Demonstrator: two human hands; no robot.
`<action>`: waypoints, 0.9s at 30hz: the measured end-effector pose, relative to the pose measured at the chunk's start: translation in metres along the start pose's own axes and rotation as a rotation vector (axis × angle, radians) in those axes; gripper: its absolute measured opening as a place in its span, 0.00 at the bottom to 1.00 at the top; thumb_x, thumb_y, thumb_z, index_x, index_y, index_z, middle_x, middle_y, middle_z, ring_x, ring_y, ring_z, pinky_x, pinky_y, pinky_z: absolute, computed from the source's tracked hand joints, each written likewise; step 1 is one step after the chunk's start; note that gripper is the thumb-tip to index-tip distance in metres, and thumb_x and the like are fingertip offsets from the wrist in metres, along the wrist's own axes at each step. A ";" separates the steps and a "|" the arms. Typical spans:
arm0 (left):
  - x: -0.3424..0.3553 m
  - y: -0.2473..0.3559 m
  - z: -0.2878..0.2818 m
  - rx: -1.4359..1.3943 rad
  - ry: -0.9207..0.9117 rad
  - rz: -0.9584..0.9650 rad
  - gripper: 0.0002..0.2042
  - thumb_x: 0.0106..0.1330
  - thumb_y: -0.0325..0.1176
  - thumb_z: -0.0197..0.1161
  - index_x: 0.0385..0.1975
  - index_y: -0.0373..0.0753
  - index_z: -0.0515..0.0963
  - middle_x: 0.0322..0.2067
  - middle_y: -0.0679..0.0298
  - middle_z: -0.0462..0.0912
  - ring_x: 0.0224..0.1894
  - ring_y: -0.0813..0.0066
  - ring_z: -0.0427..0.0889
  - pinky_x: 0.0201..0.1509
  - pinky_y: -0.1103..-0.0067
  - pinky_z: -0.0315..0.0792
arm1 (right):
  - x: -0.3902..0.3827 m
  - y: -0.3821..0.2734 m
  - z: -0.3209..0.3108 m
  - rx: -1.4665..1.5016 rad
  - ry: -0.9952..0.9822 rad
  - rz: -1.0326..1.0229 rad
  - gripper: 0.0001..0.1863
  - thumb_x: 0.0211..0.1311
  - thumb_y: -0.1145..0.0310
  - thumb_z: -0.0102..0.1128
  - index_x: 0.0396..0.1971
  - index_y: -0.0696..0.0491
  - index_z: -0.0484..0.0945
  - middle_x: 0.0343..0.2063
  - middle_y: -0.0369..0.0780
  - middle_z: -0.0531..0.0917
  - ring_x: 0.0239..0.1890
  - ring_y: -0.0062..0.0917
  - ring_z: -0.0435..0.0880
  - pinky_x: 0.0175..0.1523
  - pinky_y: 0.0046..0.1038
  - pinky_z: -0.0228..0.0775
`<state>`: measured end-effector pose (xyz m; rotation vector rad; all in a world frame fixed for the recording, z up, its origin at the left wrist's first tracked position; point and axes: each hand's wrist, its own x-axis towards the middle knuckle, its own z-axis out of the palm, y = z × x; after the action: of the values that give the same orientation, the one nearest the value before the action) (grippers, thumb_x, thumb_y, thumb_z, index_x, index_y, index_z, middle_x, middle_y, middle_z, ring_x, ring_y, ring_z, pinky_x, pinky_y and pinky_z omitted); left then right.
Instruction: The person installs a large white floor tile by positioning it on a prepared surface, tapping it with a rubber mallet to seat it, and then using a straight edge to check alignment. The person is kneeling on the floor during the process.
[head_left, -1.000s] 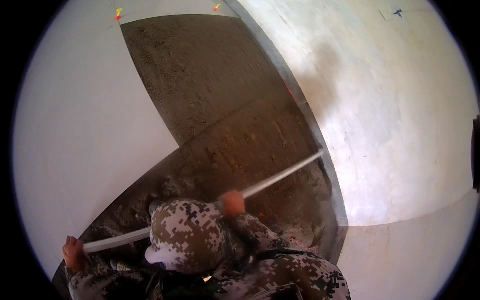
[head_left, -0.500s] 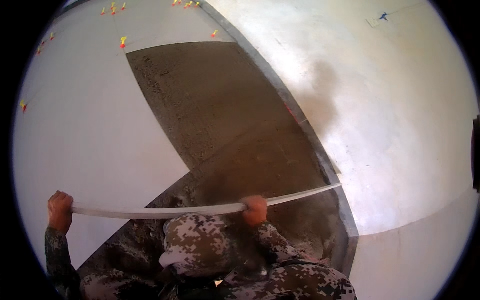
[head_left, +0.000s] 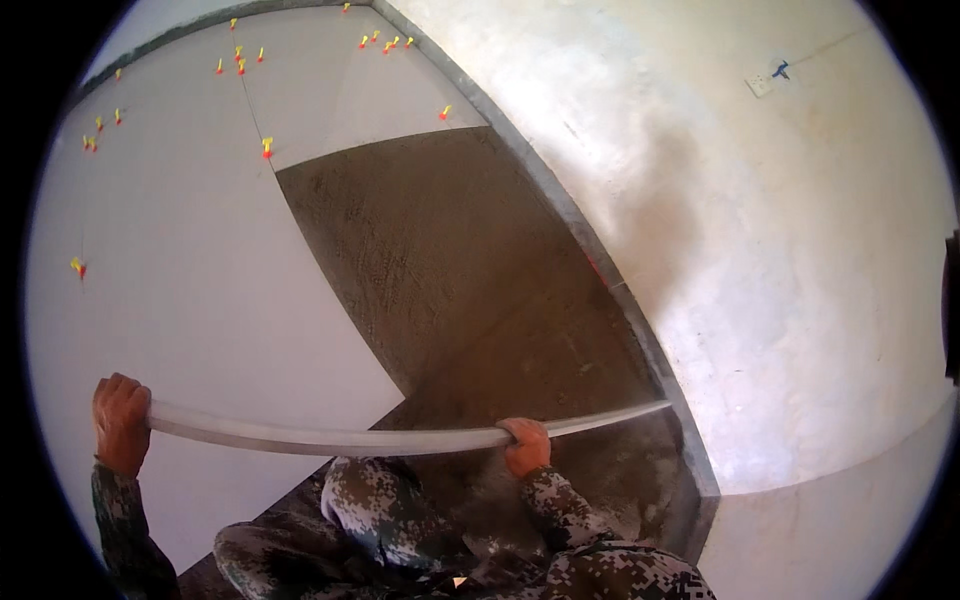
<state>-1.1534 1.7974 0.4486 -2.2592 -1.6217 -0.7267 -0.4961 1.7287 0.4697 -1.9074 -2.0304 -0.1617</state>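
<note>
I hold a long, pale metal straightedge [head_left: 340, 438] crosswise in front of me with both hands. My left hand [head_left: 122, 428] is closed round its left end, over the large pale grey tiles [head_left: 190, 320]. Farther right along the bar, my right hand [head_left: 526, 447] grips it from above, fingers closed. Beneath the right part lies a bed of damp brown mortar [head_left: 440, 240], fairly smooth in the middle and rougher along its left side. The bar's right tip reaches the grey skirting strip [head_left: 630, 305] at the wall's foot. My bent knees in camouflage trousers show below the bar.
A pale plastered wall [head_left: 790, 260] rises on the right, with a socket plate [head_left: 759, 86] and a small blue fitting [head_left: 780, 70]. Several yellow and red tile-levelling clips [head_left: 267, 148] stand along the tile joints. A tile corner juts into the mortar just beyond the bar.
My view has tilted up, showing more far tiles and clips. The straightedge lies closer to the tile corner than before. Both hands keep their grip on it.
</note>
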 end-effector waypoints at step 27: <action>0.211 -0.089 -0.447 0.265 0.273 0.371 0.16 0.58 0.23 0.66 0.46 0.36 0.73 0.53 0.49 0.77 0.61 0.50 0.75 0.66 0.57 0.70 | -0.006 -0.242 -0.309 0.052 0.133 0.226 0.23 0.48 0.80 0.60 0.47 0.50 0.83 0.47 0.45 0.85 0.53 0.43 0.81 0.59 0.42 0.72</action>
<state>-1.2924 1.7796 0.9311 -2.0777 -1.0647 -0.6448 -0.6805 1.6038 0.7933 -2.0195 -1.7040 -0.1712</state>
